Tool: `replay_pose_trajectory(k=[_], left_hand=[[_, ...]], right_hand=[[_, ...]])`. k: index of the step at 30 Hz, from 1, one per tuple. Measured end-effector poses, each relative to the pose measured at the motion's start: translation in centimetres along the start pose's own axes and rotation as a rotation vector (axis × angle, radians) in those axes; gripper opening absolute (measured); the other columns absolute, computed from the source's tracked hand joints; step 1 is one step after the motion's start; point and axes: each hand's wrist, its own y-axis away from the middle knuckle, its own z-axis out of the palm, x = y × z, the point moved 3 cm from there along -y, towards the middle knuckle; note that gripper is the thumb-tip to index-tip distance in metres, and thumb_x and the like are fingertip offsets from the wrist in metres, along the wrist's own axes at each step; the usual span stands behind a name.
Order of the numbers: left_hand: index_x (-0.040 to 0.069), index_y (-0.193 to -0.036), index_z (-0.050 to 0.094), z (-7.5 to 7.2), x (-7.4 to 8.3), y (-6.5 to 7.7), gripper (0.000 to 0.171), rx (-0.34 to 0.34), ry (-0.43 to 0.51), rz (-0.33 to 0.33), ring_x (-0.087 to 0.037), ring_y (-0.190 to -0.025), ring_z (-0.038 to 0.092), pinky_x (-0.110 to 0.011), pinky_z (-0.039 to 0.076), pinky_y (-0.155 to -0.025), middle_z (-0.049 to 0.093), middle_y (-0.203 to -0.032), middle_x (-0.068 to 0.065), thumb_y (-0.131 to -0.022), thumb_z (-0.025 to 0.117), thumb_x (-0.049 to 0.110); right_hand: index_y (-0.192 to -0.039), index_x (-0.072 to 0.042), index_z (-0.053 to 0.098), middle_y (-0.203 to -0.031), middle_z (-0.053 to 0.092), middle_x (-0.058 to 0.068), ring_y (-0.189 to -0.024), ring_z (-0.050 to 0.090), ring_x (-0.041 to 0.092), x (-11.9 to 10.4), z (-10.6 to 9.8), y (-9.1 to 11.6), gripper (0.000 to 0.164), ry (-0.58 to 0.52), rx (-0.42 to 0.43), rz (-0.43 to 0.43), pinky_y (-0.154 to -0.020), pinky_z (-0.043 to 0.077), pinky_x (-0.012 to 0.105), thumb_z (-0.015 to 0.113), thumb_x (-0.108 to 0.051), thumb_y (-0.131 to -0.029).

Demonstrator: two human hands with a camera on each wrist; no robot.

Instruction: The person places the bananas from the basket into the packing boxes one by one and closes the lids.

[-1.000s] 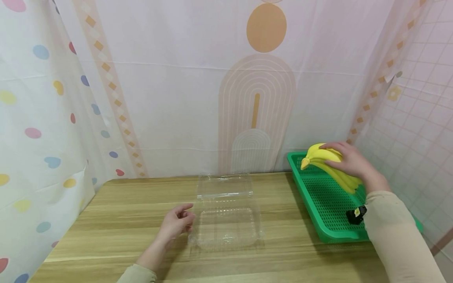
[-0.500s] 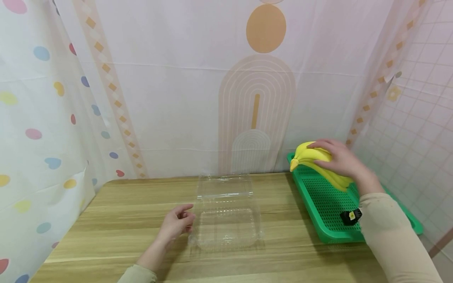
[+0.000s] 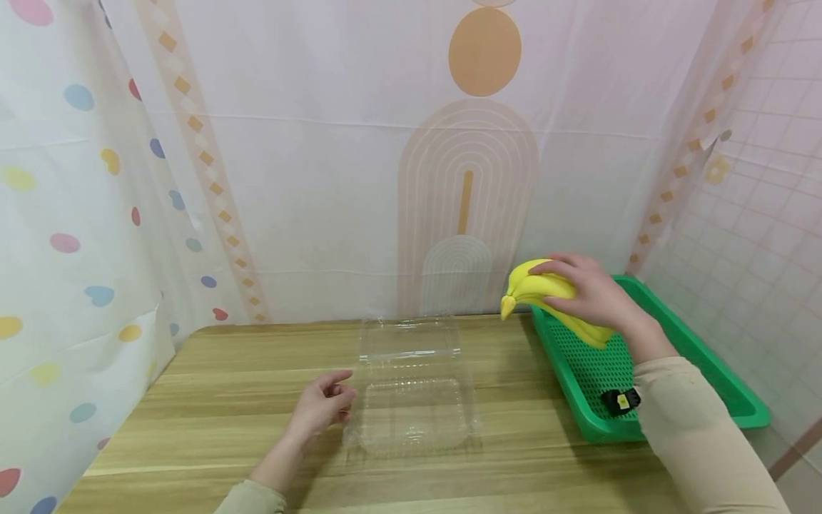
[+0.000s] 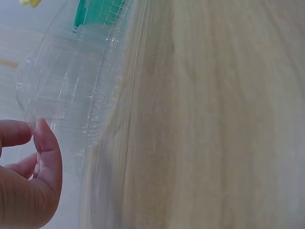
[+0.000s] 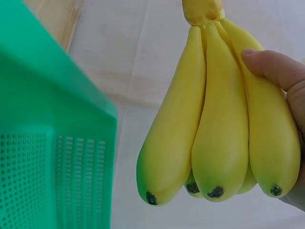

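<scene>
Banana bunch [image 3: 555, 296]: held raised between 3 and 4 o'clock in the head view, over the far-left end of a green plastic basket [image 3: 611, 431], with its crown [image 5: 203, 10] reaching past the basket's left rim. The bunch leans, crown toward 9 o'clock and blossom ends down toward 4 o'clock. Surface is smooth and bright yellow, shading to green near the lower ends; each visible tip carries a rough, dark spot. Three plump fruits face the right wrist camera, with parts of others behind them; all converge at a stubby, deeper-yellow crown. The right hand [image 3: 589, 291] grips the bunch from above, its thumb lying along one fruit. At 6 o'clock, a clear plastic clamshell [image 3: 414, 410] rests on the wood-grain tabletop [image 3: 257, 371], its lid [image 3: 409, 335] laid back toward 12 o'clock; the ribbed base shows the wood through it. At 7 o'clock, the left hand [image 3: 323, 403] has thumb and forefinger nearly together, pinching the clamshell's left edge. A printed fabric backdrop [image 3: 321, 178] hangs behind the tabletop at 12 o'clock.
</scene>
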Motion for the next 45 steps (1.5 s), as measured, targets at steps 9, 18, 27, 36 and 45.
replay_pose_trajectory(k=[9, 18, 27, 36, 45], left_hand=[[-0.012, -0.139, 0.046, 0.1, -0.1, -0.1, 0.047, 0.005, 0.009, -0.001, -0.017, -0.073, 0.052, -0.027, 0.054, -0.061, 0.053, -0.093, -0.010, -0.094, 0.060, -0.006], [-0.012, -0.139, 0.046, 0.1, -0.1, -0.3, 0.047, 0.012, 0.016, -0.004, -0.017, -0.073, 0.053, -0.027, 0.054, -0.061, 0.053, -0.092, -0.010, -0.095, 0.060, -0.006], [-0.011, -0.139, 0.046, 0.2, -0.1, -0.4, 0.047, 0.013, 0.014, -0.002, -0.017, -0.073, 0.053, -0.027, 0.054, -0.061, 0.054, -0.092, -0.010, -0.094, 0.060, -0.006], [-0.011, -0.140, 0.045, 0.3, -0.1, -0.6, 0.047, 0.007, 0.019, -0.001, -0.016, -0.072, 0.052, -0.026, 0.054, -0.061, 0.053, -0.093, -0.010, -0.095, 0.060, -0.005], [-0.012, -0.139, 0.045, 0.4, 0.0, -0.7, 0.047, 0.005, 0.019, 0.001, -0.016, -0.071, 0.051, -0.026, 0.053, -0.060, 0.054, -0.092, -0.010, -0.095, 0.059, -0.006]], right_hand=[[-0.125, -0.013, 0.065, -0.134, 0.053, 0.019, -0.111, 0.049, 0.041, -2.2, 1.4, -0.9, 0.040, -0.005, 0.006, -0.061, -0.090, 0.040, 0.056, 0.076, -0.010, -0.086], [-0.123, -0.015, 0.066, -0.135, 0.053, 0.019, -0.110, 0.050, 0.041, -4.5, 2.8, -1.7, 0.040, -0.017, 0.005, -0.123, -0.090, 0.041, 0.056, 0.076, -0.009, -0.085], [-0.123, -0.017, 0.065, -0.134, 0.054, 0.015, -0.111, 0.050, 0.037, -6.6, 4.6, -2.5, 0.043, -0.052, 0.003, -0.185, -0.090, 0.044, 0.053, 0.079, -0.011, -0.084], [-0.123, -0.020, 0.066, -0.135, 0.054, 0.013, -0.116, 0.051, 0.036, -8.5, 6.5, -3.4, 0.042, -0.084, -0.017, -0.218, -0.091, 0.044, 0.052, 0.080, -0.014, -0.084], [-0.122, -0.023, 0.066, -0.133, 0.055, 0.009, -0.111, 0.051, 0.029, -10.3, 8.6, -4.1, 0.041, -0.102, -0.062, -0.257, -0.091, 0.044, 0.047, 0.080, -0.018, -0.084]])
